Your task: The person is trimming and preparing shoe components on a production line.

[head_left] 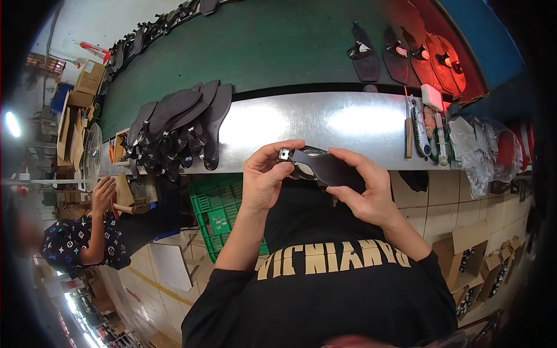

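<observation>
- Over the near edge of the metal surface (313, 113), a dark sole-shaped piece (342, 168) is lying between both hands, showing me a smooth, matte face and a curved outline that is narrowing toward a small silvery fitting (284, 154). A glossy loop is showing beside it; its material I cannot tell.
- My left grip (261, 177) is closing thumb and fingers on the narrow end by the fitting. My right grip (371, 188) is spanning the broad end, thumb at the near edge, fingers at the far one, so both are gripping the same piece.
- On the left of the brushed, shiny surface, a heap of similar dark pieces (180, 119) is overlapping, flat ends fanning away from me. At the right, a cutter knife (417, 124), a white block (431, 97) and crinkled clear bags (473, 153) are lying.
- Beyond, a green belt (272, 49) is carrying more pieces, some glowing under red light.
- Below, a green slatted crate (217, 223) is standing on the tiled floor; off left, a co-worker (87, 243) is sitting near a fan (93, 156).
</observation>
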Motion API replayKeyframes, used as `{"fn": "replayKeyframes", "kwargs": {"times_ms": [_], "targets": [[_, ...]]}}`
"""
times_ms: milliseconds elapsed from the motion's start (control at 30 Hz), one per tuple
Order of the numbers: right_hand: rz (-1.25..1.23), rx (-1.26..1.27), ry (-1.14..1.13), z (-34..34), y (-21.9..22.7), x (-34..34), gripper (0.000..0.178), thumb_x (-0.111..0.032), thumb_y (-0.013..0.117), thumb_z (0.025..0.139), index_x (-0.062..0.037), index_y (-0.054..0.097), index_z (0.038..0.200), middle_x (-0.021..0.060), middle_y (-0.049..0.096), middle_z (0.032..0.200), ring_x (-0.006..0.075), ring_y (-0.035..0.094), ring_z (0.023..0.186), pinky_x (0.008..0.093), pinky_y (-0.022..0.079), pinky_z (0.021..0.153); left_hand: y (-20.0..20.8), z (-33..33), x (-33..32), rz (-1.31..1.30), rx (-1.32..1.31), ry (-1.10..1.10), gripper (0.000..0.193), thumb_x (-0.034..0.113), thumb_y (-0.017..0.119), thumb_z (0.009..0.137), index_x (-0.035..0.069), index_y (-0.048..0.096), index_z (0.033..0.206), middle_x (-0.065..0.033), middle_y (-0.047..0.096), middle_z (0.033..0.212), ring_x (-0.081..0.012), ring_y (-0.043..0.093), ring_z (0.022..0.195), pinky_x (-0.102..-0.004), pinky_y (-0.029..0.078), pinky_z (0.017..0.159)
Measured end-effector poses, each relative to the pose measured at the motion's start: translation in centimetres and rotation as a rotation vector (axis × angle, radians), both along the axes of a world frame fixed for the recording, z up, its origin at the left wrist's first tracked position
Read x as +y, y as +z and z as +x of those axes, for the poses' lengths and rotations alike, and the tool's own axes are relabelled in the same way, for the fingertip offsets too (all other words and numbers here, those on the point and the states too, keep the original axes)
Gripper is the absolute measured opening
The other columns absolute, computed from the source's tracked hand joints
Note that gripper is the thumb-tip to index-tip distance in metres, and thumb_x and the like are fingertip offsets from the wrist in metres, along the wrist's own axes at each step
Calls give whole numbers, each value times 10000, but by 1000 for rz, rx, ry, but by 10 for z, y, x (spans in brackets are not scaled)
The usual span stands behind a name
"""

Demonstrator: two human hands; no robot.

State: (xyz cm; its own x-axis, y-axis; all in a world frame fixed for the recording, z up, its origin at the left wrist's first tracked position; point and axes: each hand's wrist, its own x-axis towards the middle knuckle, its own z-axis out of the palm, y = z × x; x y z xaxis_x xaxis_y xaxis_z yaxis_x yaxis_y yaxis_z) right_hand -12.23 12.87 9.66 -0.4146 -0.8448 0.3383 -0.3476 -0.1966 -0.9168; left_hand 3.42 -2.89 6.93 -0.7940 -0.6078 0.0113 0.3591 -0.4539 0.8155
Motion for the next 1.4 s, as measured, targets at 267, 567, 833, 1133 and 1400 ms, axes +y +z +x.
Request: {"fn": "replayKeyframes", "kwargs": {"times_ms": [267,567,833,1133,1400], "targets": [[-34,34,17,-6,-6,3,421,-6,724,718,-21,633,1129,112,682,982,216,648,833,290,494,749,0,-4,4,-5,-25,2,347,-78,647,782,-61,615,1126,-218,624,1179,-238,638,1046,-347,535,908],[-63,-15,16,-8,-13,1,395,-9,717,728,-15,639,1115,117,687,999,226,656,866,300,497,766,-2,-6,4,-1,-49,-9,340,-74,651,779,-53,630,1118,-210,632,1171,-230,643,1031,-340,537,897],[-10,165,65,-13,-2,2,431,-17,711,730,-31,632,1154,132,669,949,263,641,812,330,496,719,-7,-4,1,-184,-60,-4,355,-110,654,759,-38,664,1106,-223,615,1198,-244,635,1048,-330,539,885],[-15,349,81,-13,8,2,432,-48,722,722,-31,619,1141,110,614,836,282,615,770,359,489,683,-7,2,-3,-403,-16,-96,431,-168,629,729,-24,663,1134,-282,555,1266,-293,593,1134,-311,535,864],[-5,430,74,-9,5,1,475,-13,727,694,-21,621,1156,114,620,856,282,613,763,353,483,679,-5,5,-5,-516,-64,-182,458,-178,602,682,-41,670,1114,-281,541,1297,-230,594,1134,-272,506,872]]}}
